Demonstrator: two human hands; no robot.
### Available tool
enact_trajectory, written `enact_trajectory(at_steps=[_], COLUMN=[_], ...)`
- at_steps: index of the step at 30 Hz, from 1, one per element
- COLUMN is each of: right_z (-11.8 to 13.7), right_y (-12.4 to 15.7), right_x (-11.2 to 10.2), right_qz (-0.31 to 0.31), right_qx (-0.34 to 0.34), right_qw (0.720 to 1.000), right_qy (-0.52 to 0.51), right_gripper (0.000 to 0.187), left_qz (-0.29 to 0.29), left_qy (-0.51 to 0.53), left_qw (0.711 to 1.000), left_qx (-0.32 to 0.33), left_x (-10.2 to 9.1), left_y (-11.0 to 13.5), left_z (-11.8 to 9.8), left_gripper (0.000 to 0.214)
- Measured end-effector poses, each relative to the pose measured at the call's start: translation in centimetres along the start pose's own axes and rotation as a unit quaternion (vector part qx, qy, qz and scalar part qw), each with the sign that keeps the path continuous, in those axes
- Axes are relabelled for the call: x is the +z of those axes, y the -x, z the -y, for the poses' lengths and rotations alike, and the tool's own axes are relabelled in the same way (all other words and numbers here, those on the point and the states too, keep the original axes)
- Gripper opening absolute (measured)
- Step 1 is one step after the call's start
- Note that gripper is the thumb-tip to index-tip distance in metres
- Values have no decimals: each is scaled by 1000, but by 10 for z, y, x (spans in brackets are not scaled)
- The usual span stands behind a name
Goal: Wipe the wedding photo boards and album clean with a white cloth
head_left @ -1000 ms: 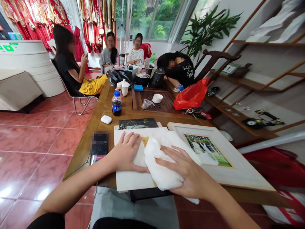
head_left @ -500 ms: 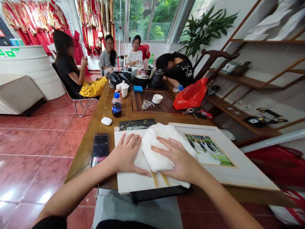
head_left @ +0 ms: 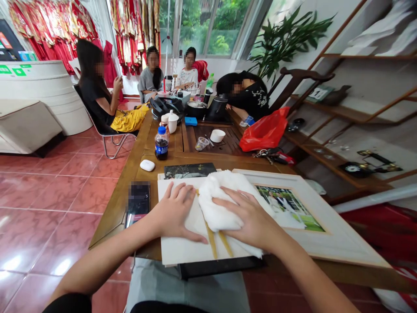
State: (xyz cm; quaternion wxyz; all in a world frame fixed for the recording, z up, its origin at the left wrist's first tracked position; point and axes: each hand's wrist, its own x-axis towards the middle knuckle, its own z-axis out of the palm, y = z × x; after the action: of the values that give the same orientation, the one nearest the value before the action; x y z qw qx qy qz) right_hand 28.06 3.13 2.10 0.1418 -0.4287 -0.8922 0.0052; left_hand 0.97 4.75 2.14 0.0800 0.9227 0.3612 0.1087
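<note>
My left hand (head_left: 178,214) lies flat on a white board (head_left: 176,250) near the table's front edge, fingers spread, with nothing in it. My right hand (head_left: 249,217) curves over a bunched white cloth (head_left: 218,208) and presses it onto the board. Two yellow strips (head_left: 212,241) stick out from under the cloth on the board's surface. How far they run beneath the cloth is hidden. A black flat object (head_left: 221,267) shows under the board, and a dark photo panel (head_left: 187,169) peeks out behind it.
To the right lies a white-bordered framed photo (head_left: 329,243). A phone (head_left: 138,202), white earbud case (head_left: 147,165) and cola bottle (head_left: 161,143) stand left. Farther back are a small white bowl (head_left: 217,135), red plastic bag (head_left: 265,130), kettle (head_left: 217,108) and several seated people.
The white cloth has slid slightly to the right under my right hand, baring more of the yellow strips. My left hand stays in place on the board. The view has shifted a little.
</note>
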Motion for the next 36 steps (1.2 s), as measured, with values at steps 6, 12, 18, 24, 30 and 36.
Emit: enact_trajectory(at_steps=[6, 12, 18, 24, 30, 36], right_z=[-3, 14, 21, 7, 0, 12], right_y=[-12, 26, 44, 11, -17, 14], right_x=[5, -4, -9, 1, 6, 6], right_qz=[-25, -25, -35, -28, -31, -54], right_qx=[27, -55, -82, -36, 17, -26], right_qw=[999, 998, 996, 999, 999, 998], right_qy=[5, -1, 14, 26, 19, 11], right_gripper=[59, 59, 59, 64, 61, 62], left_qz=[-10, 4, 7, 4, -4, -1], left_qy=[3, 15, 19, 11, 10, 15], left_qw=[1000, 1000, 1000, 1000, 1000, 1000], left_qx=[-7, -16, -14, -4, -9, -11], left_x=[0, -2, -3, -2, -4, -3], left_y=[0, 0, 0, 0, 0, -1], left_z=[-1, -2, -3, -1, -1, -1], left_gripper=[121, 122, 122, 124, 122, 121])
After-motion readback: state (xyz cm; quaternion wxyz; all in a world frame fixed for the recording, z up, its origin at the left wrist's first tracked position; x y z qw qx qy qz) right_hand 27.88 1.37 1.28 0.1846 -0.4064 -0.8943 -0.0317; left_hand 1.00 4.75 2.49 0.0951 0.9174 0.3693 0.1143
